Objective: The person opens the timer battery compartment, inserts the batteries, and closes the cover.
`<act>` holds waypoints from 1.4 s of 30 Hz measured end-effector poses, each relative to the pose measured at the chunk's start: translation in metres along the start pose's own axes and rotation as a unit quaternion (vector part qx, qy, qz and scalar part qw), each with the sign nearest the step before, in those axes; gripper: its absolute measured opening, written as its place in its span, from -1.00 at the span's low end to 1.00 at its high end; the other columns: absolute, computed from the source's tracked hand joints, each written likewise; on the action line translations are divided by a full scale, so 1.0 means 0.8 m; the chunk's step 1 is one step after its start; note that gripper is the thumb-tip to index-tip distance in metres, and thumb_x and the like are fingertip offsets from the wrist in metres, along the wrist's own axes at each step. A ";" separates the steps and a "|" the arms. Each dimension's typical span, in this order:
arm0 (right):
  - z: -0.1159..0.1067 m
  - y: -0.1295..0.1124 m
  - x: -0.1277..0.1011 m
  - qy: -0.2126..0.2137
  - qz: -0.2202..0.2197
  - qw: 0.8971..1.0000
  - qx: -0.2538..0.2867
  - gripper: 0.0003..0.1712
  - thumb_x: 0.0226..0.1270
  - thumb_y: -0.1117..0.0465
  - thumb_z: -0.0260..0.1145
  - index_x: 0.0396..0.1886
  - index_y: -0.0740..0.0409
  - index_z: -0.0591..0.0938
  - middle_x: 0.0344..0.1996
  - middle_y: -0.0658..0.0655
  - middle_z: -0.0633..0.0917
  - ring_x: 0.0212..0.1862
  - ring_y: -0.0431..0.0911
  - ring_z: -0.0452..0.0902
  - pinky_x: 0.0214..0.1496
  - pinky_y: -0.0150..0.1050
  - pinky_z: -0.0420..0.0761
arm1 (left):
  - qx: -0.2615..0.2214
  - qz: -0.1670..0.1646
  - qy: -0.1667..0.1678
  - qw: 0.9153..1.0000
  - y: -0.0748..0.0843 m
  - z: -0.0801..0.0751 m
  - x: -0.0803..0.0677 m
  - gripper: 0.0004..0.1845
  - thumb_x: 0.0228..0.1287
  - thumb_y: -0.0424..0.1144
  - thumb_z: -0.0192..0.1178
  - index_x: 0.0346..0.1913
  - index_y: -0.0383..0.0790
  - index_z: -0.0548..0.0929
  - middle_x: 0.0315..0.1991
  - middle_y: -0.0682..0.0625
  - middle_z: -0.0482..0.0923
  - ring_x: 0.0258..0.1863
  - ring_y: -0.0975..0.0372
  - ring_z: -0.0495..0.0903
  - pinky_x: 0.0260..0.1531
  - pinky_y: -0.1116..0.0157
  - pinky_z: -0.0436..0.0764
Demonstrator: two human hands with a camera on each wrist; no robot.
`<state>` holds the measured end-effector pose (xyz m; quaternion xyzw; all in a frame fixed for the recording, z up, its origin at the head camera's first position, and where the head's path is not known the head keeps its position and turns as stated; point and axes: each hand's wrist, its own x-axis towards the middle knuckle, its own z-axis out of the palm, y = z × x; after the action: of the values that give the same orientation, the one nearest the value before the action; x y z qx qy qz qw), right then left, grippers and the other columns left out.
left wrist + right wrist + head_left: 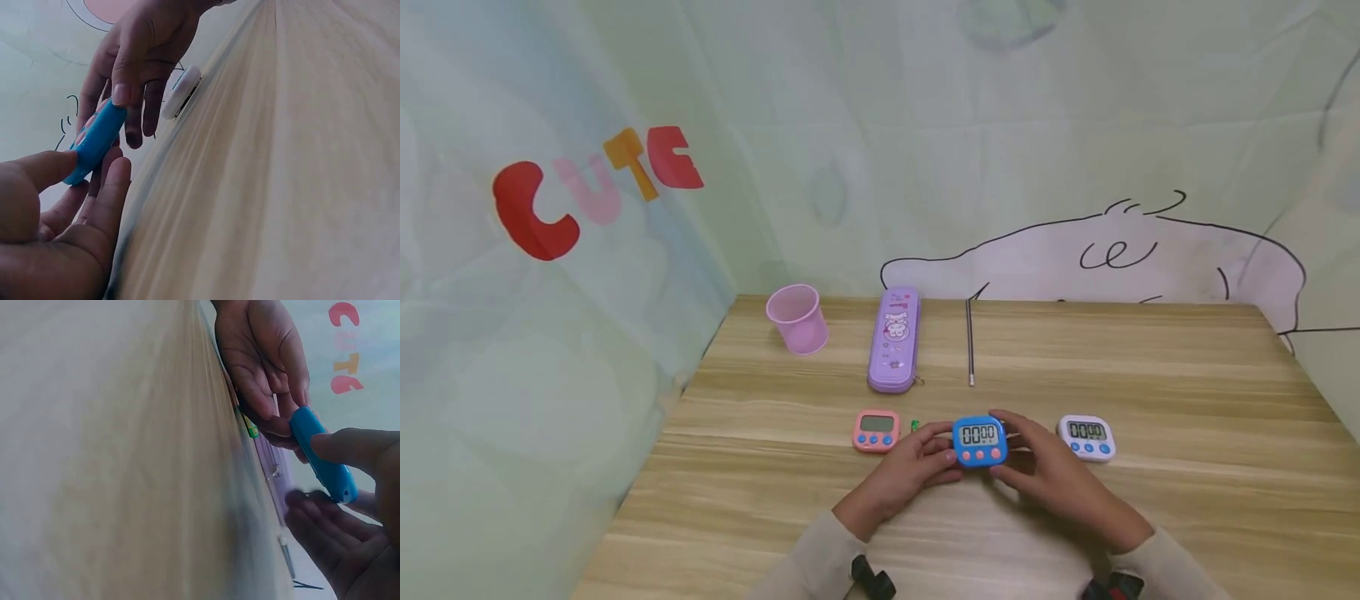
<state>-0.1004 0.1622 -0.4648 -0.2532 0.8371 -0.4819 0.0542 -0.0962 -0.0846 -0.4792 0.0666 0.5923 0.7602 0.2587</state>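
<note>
Both hands hold a blue digital timer (980, 442) between them, raised over the front of the wooden table. Its screen reads 00 00 above a row of pink buttons. The left hand (917, 458) pinches the timer's left end, thumb on the front edge and fingers behind. From the other side, the right hand (1045, 467) grips the right end, with its thumb low on the edge. In the left wrist view the timer (97, 140) is tilted, seen edge-on. A pink timer (876, 431) with a blank screen lies left of the left hand; a white timer (1086, 438) lies beyond the right hand.
A pink cup (799, 321) stands at the table's back left. Beside it lie a purple pencil case (895, 340) and a dark pencil (970, 342). A small green item (915, 425) sits just behind the left hand. Printed cloth walls (850, 150) border the table.
</note>
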 end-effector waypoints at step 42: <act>-0.018 -0.014 0.024 0.005 -0.043 0.966 -0.256 -0.30 -0.12 -0.07 0.57 0.00 0.19 0.58 -0.12 0.01 0.57 -0.07 -0.10 0.53 0.04 -0.11 0.63 | 0.474 0.089 0.044 0.875 0.082 -0.019 -0.031 -0.55 0.43 -0.06 0.14 0.26 -0.22 0.52 0.17 0.04 0.55 0.14 0.21 0.54 0.16 0.28 0.52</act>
<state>-0.1176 0.1597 -0.4451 -0.2919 0.9213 -0.2544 -0.0369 -0.1014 -0.1202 -0.4173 0.2001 0.8841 0.4101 0.1008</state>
